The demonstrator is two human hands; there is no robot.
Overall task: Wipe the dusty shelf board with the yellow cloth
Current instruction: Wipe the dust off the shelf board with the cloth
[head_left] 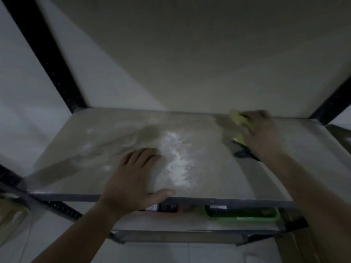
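The grey shelf board (pixel 212 168) fills the middle of the head view, with a streak of white dust (pixel 176 158) down its centre and fainter smears to the left. My right hand (pixel 260 131) presses the crumpled yellow cloth (pixel 239 121) onto the board near its far right corner; the fingers are curled over the cloth and blurred by motion. My left hand (pixel 133 179) lies flat on the board near the front edge, just left of the dust streak, its thumb along the edge and fingers straight.
Black metal uprights stand at the far left (pixel 47 54) and far right (pixel 334 103) corners, with a pale wall behind. A lower shelf under the board carries a green tray (pixel 241 215) and an orange one (pixel 171 210). A dark object (pixel 245 151) lies beneath my right wrist.
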